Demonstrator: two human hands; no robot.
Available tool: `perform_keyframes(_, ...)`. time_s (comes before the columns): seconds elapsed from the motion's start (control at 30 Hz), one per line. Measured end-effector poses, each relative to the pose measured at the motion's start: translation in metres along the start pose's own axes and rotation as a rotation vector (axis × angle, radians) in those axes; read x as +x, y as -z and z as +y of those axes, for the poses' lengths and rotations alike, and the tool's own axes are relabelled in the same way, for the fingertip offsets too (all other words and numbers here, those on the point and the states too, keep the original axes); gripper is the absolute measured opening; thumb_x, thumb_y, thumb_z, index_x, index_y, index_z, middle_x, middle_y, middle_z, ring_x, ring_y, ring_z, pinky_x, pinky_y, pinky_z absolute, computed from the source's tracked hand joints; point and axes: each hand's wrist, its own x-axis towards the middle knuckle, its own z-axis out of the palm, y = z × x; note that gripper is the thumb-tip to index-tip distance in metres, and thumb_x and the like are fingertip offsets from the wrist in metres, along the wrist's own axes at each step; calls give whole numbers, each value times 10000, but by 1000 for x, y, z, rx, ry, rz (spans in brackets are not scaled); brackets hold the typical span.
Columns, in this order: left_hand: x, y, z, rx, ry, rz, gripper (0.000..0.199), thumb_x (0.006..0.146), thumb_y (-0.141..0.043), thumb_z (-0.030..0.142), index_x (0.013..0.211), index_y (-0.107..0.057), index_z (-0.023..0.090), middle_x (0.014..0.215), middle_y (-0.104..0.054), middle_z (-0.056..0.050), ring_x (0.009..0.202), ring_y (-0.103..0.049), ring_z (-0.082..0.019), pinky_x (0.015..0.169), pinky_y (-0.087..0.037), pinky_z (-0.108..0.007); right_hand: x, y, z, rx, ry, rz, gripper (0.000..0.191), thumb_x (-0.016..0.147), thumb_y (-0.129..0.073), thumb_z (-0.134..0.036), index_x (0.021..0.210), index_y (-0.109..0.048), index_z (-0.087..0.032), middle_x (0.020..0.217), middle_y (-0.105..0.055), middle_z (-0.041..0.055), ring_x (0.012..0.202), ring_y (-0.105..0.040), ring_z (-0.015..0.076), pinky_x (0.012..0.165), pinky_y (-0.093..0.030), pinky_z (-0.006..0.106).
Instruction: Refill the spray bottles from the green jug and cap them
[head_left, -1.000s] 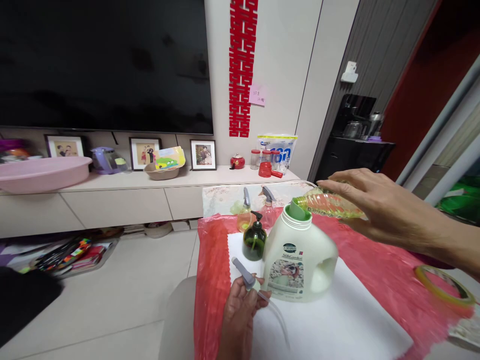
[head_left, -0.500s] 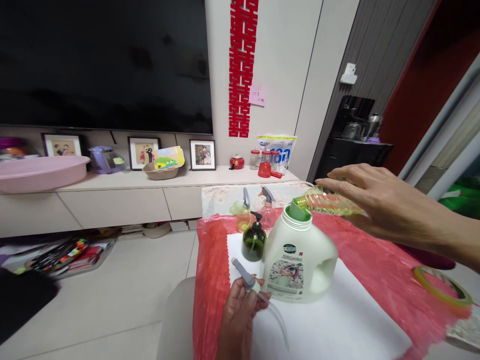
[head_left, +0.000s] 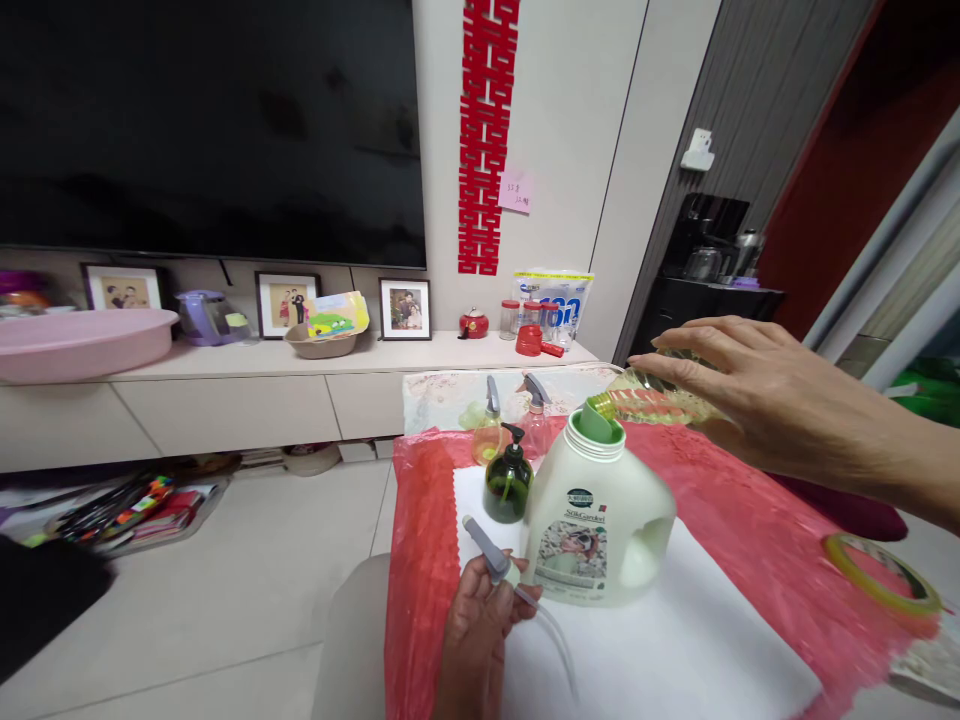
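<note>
My left hand (head_left: 484,610) is closed on a grey spray pump head (head_left: 486,545), its clear dip tube curving down to the right. In my right hand (head_left: 757,385) is a clear ribbed bottle (head_left: 645,404), lying nearly sideways with yellowish liquid inside. The bottle's yellow-green neck rests at the green spout of a large pale-green detergent jug (head_left: 600,520). That jug stands upright and uncapped on white paper (head_left: 675,640). Left of it is a dark green pump bottle (head_left: 509,482). Behind are two spray bottles, one yellowish (head_left: 487,430) and one pink (head_left: 535,425).
Red plastic sheeting (head_left: 424,560) covers the table under the paper. A roll of yellow tape (head_left: 881,575) lies at the right. Along the back, a low cabinet (head_left: 247,400) bears picture frames, a pink basin (head_left: 82,345), red-lidded jars (head_left: 510,318) and a white pouch (head_left: 577,290).
My right hand and the clear bottle have shifted very slightly. My left hand keeps its hold on the spray pump head, and the jug has not moved.
</note>
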Motion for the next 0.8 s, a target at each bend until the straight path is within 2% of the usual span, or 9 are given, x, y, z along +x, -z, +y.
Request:
perform_keyframes(0.17, 1, 1, -1, 1, -4, -1, 468, 644, -904, 445, 961, -705, 165, 994, -722, -91, 780, -712, -222, 704, -532, -328, 2, 1, 1, -10, 3, 3, 486, 1022, -319, -322, 1484, -469, -292, 1348, -450, 58, 1214, -427, 235, 966, -334, 341)
perform_keyframes(0.37, 1, 2, 0, 8, 13, -25, 441, 674, -893, 438, 966, -706, 165, 1013, -716, -85, 789, -712, -216, 714, -535, -328, 5, 2, 3, -2, 16, 4, 434, 1034, -352, -315, 1437, -514, -299, 1371, -439, 55, 1253, -399, 258, 1001, -322, 377)
perform_keyframes(0.8, 5, 11, 0, -51, 57, -58, 463, 674, -913, 406, 1005, -697, 165, 1049, -704, -88, 836, -739, -239, 740, -578, -333, 11, 6, 0, -63, 62, 1, 467, 1000, -351, -180, 1415, -530, -297, 1432, -391, 36, 1313, -360, 264, 1052, -300, 431)
